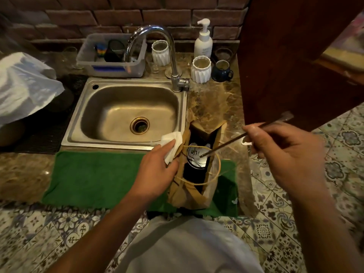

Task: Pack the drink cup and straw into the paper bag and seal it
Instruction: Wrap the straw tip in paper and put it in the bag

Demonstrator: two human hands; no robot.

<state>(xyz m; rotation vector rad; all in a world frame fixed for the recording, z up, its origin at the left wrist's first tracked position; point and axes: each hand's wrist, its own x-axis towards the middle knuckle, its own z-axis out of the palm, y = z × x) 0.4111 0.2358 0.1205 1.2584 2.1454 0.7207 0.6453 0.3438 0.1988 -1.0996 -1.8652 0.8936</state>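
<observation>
- Marble counter (214,103) beside the sink (126,115) carried a green towel (98,174); the paper bag (189,192) stood open on it, drink cup (197,154) upright inside.
- Left hand (155,170) pinched the bag's rim together with a napkin (171,142); right hand (283,152) fingers clamped the straw (230,140).
- Straw looked light, thin, bendable, best held mid-length; its long axis slanted, tip down-left at the lid.

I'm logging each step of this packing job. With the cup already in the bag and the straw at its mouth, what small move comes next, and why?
Probably lower the straw beside the cup: the right hand holds it tilted, tip over the lid, while the left hand holds the open paper bag and a napkin.
</observation>
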